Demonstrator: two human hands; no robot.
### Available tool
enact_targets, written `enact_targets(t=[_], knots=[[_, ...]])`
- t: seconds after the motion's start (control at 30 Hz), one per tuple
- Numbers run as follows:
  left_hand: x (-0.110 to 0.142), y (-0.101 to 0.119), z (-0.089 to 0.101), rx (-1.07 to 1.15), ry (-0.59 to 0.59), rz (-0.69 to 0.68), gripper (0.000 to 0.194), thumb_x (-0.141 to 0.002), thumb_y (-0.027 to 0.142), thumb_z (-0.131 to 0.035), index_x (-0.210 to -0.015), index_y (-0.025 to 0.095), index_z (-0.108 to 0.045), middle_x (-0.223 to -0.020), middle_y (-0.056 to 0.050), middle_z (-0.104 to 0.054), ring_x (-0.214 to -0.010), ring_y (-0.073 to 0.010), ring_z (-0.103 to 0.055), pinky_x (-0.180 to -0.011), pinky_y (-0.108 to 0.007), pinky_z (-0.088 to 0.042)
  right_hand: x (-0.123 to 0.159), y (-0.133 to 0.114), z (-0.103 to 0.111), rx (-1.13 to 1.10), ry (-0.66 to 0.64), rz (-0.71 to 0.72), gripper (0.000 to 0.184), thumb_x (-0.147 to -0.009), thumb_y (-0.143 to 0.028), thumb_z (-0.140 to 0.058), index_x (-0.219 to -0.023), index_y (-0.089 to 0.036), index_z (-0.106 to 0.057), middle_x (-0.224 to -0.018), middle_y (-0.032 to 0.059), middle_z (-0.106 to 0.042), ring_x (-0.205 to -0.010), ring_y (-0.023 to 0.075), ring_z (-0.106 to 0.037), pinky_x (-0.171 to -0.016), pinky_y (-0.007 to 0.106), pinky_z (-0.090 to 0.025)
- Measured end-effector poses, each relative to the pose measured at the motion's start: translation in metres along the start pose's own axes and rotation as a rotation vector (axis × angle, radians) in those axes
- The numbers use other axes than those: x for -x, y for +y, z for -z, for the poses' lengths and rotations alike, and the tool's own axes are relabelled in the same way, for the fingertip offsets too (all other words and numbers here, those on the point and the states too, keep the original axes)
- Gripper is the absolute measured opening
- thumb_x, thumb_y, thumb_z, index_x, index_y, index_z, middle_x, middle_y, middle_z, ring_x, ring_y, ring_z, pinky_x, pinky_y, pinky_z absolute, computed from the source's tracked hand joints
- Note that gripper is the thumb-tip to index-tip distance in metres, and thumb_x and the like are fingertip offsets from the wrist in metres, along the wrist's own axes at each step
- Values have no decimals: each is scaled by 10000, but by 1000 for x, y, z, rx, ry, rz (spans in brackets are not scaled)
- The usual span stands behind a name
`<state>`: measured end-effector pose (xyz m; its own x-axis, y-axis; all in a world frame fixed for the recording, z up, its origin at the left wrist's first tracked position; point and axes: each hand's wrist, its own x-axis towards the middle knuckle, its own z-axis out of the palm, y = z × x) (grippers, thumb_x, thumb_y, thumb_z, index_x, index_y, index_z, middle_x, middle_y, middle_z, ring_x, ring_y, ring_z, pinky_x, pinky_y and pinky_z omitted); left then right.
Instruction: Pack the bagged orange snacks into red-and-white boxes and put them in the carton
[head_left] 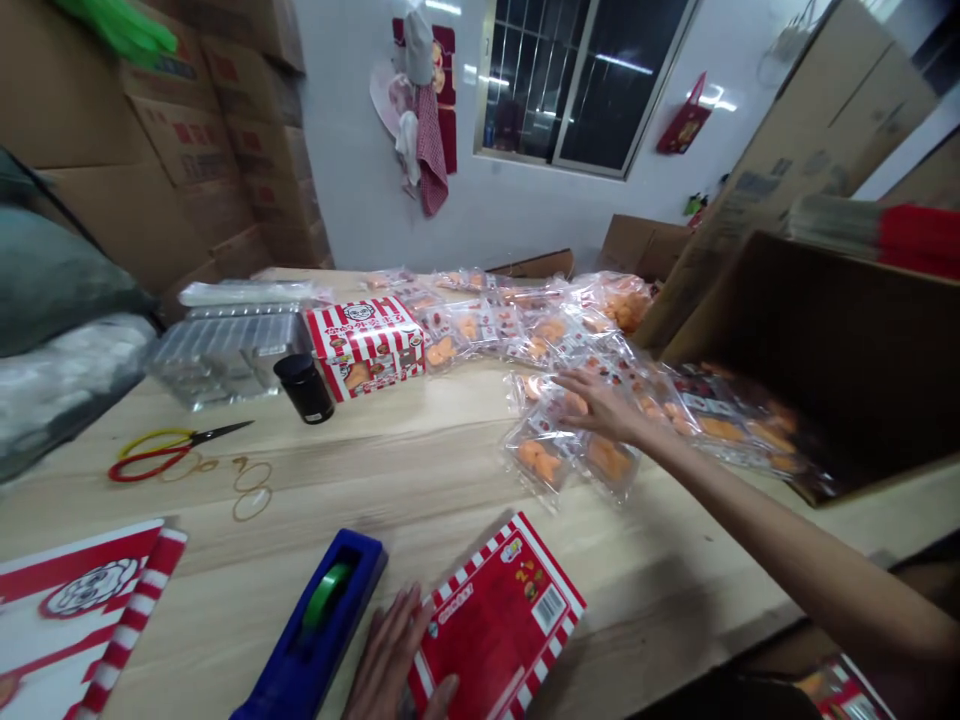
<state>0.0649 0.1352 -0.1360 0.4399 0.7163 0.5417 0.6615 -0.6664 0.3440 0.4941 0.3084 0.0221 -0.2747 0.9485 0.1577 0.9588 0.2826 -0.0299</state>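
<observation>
At the bottom centre my left hand (394, 645) grips a red-and-white carton (499, 630) by its left edge, with the thumb over the red face and the fingers along the side. The carton lies tilted on the table with a barcode showing. My right hand (600, 405) reaches out over clear plastic packets (541, 460) of orange pieces, its fingers apart and touching the packets' tops. Whether any packet is between those fingers is hard to see. Beside my left hand stands a blue tape dispenser (315, 620) with green tape.
Many more packets (547, 335) spread behind and into an open cardboard box (787, 360) on the right. A striped carton (367, 345), black jar (304, 388), clear trays (232, 350), scissors (176, 450) and rubber bands (251, 490) lie left. A striped sheet (90, 610) lies front left.
</observation>
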Motion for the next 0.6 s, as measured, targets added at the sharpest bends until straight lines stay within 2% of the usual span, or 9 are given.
enact_targets(t=[0.07, 0.13, 0.2, 0.3, 0.4, 0.47, 0.6], knots=[[0, 5, 5, -3, -16, 32, 804, -866, 284, -648, -1569, 276, -259, -1463, -91, -545, -1308, -276, -561, -1059, -408, -528, -17, 15, -10, 54, -32, -7, 644, -781, -175, -734, -1397, -207, -547, -1510, 175, -475, -1426, 402, -371, -1139, 643, -238], [-1, 11, 9, 3, -27, 64, 778, -878, 265, -635, -1564, 266, -269, -1487, -92, -518, -1351, -277, -517, -1083, -430, -506, -30, 25, -21, 80, -51, -7, 594, -756, -86, -703, -1328, -215, -610, -1403, 168, -583, -1404, 402, -399, -1133, 685, -161], [-2, 17, 12, 15, -38, 95, 739, -889, 247, -621, -1552, 262, -296, -1506, -90, -497, -1384, -275, -476, -1103, -448, -485, -35, 32, -27, 102, -54, -8, 497, -756, -24, -645, -1217, -210, -679, -1216, 141, -695, -1297, 355, -520, -1132, 666, -161], [-3, 24, 14, 20, -28, 128, 685, -906, 242, -603, -1535, 261, -332, -1523, -94, -474, -1414, -271, -437, -1110, -450, -475, -29, 37, -19, 111, -33, -13, 302, -743, 31, -574, -859, -187, -748, -884, 88, -736, -1022, 275, -647, -1114, 590, -245], [-4, 28, 12, 2, -5, 135, 658, -929, 264, -578, -1536, 241, -326, -1526, -119, -464, -1435, -280, -404, -1140, -478, -432, -9, 41, 7, 100, 48, -29, 248, -728, 12, -574, -595, -185, -645, -754, 70, -690, -900, 246, -631, -1053, 491, -346], [-5, 29, 10, -2, -3, 130, 646, -938, 272, -567, -1535, 235, -325, -1538, -129, -445, -1451, -293, -375, -1166, -507, -385, 9, 41, 32, 80, 167, -62, 225, -747, -26, -559, -605, -188, -626, -826, 88, -687, -908, 245, -611, -965, 421, -417], [-9, 33, 14, 72, -15, 161, 618, -950, 284, -552, -1525, 214, -337, -1591, -151, -349, -1489, -311, -289, -1171, -534, -359, 45, 35, 86, -10, 515, -164, 179, -780, -85, -484, -716, -180, -621, -981, 118, -644, -922, 241, -614, -794, 345, -487]])
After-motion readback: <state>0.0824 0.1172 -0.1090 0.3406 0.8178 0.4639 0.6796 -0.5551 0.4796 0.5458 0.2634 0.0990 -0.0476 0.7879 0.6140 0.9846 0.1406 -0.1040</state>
